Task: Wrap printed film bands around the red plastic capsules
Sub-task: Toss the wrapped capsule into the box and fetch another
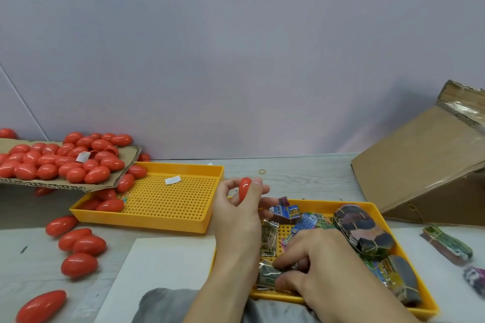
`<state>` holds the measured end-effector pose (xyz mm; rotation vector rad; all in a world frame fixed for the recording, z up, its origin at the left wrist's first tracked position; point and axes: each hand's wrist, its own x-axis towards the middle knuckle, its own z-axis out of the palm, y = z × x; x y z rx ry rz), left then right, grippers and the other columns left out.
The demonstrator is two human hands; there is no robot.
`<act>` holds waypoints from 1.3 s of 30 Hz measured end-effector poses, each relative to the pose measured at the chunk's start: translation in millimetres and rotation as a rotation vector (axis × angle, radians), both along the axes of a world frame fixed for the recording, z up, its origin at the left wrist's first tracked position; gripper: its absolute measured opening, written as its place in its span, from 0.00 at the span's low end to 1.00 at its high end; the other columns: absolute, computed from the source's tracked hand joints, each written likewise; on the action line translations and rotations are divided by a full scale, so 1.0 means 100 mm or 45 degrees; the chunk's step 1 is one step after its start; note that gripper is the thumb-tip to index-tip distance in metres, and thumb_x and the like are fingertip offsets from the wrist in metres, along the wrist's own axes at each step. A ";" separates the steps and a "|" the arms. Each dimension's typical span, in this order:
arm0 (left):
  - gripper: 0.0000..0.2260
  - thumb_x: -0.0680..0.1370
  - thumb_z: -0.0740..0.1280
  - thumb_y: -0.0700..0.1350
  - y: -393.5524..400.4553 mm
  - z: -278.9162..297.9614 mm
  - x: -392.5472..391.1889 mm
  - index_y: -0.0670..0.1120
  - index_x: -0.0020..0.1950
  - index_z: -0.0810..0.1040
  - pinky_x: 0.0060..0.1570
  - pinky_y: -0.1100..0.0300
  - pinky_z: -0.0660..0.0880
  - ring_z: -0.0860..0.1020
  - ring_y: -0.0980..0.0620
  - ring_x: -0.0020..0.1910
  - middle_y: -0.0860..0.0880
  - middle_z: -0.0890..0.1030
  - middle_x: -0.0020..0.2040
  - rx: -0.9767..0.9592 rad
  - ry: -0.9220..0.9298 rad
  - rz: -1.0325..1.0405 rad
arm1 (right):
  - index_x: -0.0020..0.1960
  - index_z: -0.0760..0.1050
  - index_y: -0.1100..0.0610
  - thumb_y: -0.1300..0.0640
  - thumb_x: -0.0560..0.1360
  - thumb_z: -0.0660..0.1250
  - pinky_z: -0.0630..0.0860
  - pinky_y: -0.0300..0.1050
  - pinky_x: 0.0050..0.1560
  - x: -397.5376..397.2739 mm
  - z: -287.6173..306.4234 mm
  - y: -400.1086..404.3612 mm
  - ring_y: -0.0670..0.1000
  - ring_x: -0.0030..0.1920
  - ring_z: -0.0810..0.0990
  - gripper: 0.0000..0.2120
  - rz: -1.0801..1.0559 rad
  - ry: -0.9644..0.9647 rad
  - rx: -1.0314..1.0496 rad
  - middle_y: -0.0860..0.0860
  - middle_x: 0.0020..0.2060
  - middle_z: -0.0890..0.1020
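Observation:
My left hand (237,214) holds one red capsule (244,187) upright between its fingers, above the gap between two yellow trays. Over the near yellow tray (378,208), my right hand (320,267) pinches a printed film band (267,274) at the tray's front left. Loose printed film bands (305,220) and tied bundles of bands (363,231) fill that tray. A heap of red capsules (60,161) lies on a cardboard flap (126,165) at the left. Several more capsules (78,244) lie loose on the table.
A second perforated yellow tray (168,202) holds a few capsules at its left end and a white slip. A tilted cardboard box (425,165) stands at the right. Band bundles (448,245) lie on the table by the right edge. A white board (162,270) lies in front.

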<state>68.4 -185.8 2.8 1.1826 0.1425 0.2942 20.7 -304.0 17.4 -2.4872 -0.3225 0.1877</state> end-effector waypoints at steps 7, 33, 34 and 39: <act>0.07 0.78 0.70 0.42 0.03 0.00 0.00 0.44 0.52 0.74 0.30 0.63 0.76 0.83 0.49 0.34 0.46 0.85 0.40 -0.024 -0.021 0.001 | 0.32 0.82 0.47 0.55 0.65 0.80 0.72 0.30 0.33 -0.04 0.00 -0.08 0.41 0.33 0.79 0.09 -0.186 -0.025 0.287 0.44 0.32 0.83; 0.03 0.72 0.76 0.43 -0.02 0.06 -0.13 0.46 0.44 0.87 0.32 0.71 0.72 0.77 0.63 0.30 0.56 0.82 0.34 0.561 -0.166 -0.548 | 0.40 0.86 0.51 0.54 0.77 0.67 0.67 0.33 0.25 0.14 -0.14 -0.34 0.48 0.25 0.71 0.11 -0.434 -0.045 1.125 0.52 0.26 0.78; 0.03 0.72 0.77 0.43 -0.03 0.06 -0.14 0.47 0.45 0.86 0.32 0.71 0.72 0.77 0.62 0.30 0.57 0.82 0.33 0.590 -0.157 -0.543 | 0.40 0.86 0.52 0.55 0.77 0.67 0.66 0.33 0.25 0.14 -0.15 -0.35 0.48 0.25 0.70 0.11 -0.459 -0.049 1.152 0.52 0.26 0.78; 0.04 0.73 0.76 0.41 -0.04 0.04 -0.13 0.50 0.44 0.86 0.33 0.70 0.72 0.77 0.62 0.31 0.58 0.81 0.34 0.638 -0.108 -0.453 | 0.41 0.86 0.50 0.56 0.76 0.69 0.68 0.34 0.28 0.14 -0.14 -0.35 0.47 0.25 0.71 0.08 -0.486 -0.070 1.190 0.51 0.27 0.78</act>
